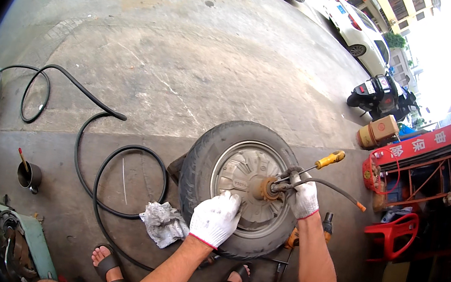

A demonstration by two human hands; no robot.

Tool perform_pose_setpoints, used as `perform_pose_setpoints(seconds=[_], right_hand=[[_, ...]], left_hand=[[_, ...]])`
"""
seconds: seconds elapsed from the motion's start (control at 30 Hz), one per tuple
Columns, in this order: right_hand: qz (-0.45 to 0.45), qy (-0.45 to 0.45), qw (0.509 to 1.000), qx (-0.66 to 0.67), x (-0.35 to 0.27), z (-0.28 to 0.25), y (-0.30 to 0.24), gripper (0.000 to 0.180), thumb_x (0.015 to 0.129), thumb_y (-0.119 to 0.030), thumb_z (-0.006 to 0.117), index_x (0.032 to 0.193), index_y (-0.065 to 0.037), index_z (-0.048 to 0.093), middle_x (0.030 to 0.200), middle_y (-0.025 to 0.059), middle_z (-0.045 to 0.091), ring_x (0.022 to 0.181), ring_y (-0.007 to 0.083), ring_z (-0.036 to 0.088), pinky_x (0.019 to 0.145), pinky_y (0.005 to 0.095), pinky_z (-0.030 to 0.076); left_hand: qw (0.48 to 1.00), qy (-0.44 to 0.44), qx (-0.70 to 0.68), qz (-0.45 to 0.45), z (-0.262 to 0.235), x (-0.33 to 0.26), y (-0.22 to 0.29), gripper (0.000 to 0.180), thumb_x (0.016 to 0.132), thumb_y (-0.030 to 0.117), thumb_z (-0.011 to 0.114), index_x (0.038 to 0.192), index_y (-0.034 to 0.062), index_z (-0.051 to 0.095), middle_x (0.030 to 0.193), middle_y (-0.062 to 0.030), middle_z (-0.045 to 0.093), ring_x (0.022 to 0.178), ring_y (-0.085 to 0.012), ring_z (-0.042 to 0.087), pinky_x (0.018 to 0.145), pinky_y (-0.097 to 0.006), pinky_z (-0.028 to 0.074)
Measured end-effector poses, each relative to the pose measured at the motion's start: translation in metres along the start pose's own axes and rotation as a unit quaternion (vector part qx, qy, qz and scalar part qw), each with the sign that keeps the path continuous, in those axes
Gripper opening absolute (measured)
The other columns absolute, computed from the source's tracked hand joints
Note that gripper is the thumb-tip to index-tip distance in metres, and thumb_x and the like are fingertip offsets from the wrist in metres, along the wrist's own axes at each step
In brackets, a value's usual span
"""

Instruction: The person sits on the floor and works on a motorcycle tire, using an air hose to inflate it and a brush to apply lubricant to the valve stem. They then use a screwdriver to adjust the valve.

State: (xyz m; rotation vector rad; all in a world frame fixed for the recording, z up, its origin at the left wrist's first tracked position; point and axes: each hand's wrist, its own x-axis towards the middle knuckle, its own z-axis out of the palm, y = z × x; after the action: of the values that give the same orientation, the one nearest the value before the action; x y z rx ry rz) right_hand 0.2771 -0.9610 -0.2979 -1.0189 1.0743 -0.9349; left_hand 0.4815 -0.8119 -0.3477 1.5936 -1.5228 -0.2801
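Observation:
A motor wheel with a black tyre (pixel 192 177) and a silver hub (pixel 238 172) leans before me. A rusty axle collar (pixel 266 188) sticks out from its middle. My left hand (pixel 217 217), in a white glove, rests against the lower hub with its fingers curled in; whatever is under them is hidden. My right hand (pixel 304 196), gloved with dirty fingertips, is closed round the shaft of a screwdriver (pixel 330 160) beside the axle. Its yellow handle points up and right, and its tip is hidden near the collar. A dark cable (pixel 340 190) arcs from the axle over that hand.
A crumpled rag (pixel 163 224) and a black hose (pixel 137 148) lie left of the wheel. Farther left stands a metal cup (pixel 29 176). A power drill (pixel 328 226) lies behind my right forearm. At right are a red plastic chair (pixel 395 236) and a rack (pixel 436 172).

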Motion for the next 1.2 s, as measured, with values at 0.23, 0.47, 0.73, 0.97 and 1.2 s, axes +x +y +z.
perform_pose_setpoints(seconds=[0.23, 0.47, 0.73, 0.97, 1.2], right_hand=[[-0.004, -0.059, 0.991, -0.119, 0.01, 0.014, -0.016, 0.012, 0.1, -0.005, 0.052, 0.11, 0.001, 0.056, 0.093, 0.0131, 0.066, 0.075, 0.0208, 0.068, 0.064, 0.0322, 0.061], [0.02, 0.004, 0.999, -0.047, 0.011, 0.007, -0.009, 0.017, 0.097, -0.005, 0.054, 0.113, 0.001, 0.057, 0.092, 0.0135, 0.064, 0.074, 0.022, 0.066, 0.065, 0.0351, 0.061], [0.01, 0.031, 0.999, 0.036, 0.005, 0.006, 0.001, 0.018, 0.097, -0.005, 0.053, 0.112, 0.004, 0.057, 0.089, 0.0141, 0.065, 0.071, 0.0245, 0.067, 0.064, 0.0365, 0.059], [-0.016, -0.023, 0.998, -0.059, 0.007, 0.012, -0.004, 0.016, 0.097, -0.006, 0.053, 0.11, 0.001, 0.059, 0.092, 0.0132, 0.066, 0.073, 0.0199, 0.066, 0.063, 0.0323, 0.058], [-0.001, 0.009, 1.0, 0.028, 0.008, 0.004, 0.002, 0.019, 0.094, -0.005, 0.054, 0.111, 0.004, 0.058, 0.089, 0.014, 0.066, 0.07, 0.0251, 0.067, 0.063, 0.0375, 0.06]], left_hand=[[1.0, -0.004, -0.006, -0.006, -0.001, 0.0, 0.0, 0.011, 0.082, 0.014, 0.07, 0.084, 0.0088, 0.06, 0.077, -0.0113, 0.06, 0.069, -0.03, 0.065, 0.058, -0.041, 0.053], [1.0, -0.017, -0.005, -0.013, -0.002, 0.001, -0.001, 0.012, 0.081, 0.015, 0.069, 0.086, 0.0092, 0.06, 0.079, -0.0113, 0.061, 0.07, -0.0302, 0.066, 0.061, -0.042, 0.053], [1.0, -0.015, -0.006, -0.014, -0.001, 0.0, -0.001, 0.012, 0.081, 0.015, 0.07, 0.087, 0.0092, 0.06, 0.08, -0.0114, 0.061, 0.07, -0.0302, 0.066, 0.061, -0.042, 0.053], [1.0, -0.024, -0.01, -0.017, -0.001, 0.0, -0.001, 0.013, 0.08, 0.013, 0.07, 0.087, 0.0089, 0.061, 0.079, -0.0115, 0.061, 0.07, -0.0302, 0.066, 0.06, -0.041, 0.053], [1.0, 0.012, -0.014, -0.005, 0.002, 0.0, -0.001, 0.013, 0.08, 0.014, 0.071, 0.087, 0.0089, 0.061, 0.079, -0.0113, 0.06, 0.07, -0.0302, 0.065, 0.06, -0.041, 0.053]])
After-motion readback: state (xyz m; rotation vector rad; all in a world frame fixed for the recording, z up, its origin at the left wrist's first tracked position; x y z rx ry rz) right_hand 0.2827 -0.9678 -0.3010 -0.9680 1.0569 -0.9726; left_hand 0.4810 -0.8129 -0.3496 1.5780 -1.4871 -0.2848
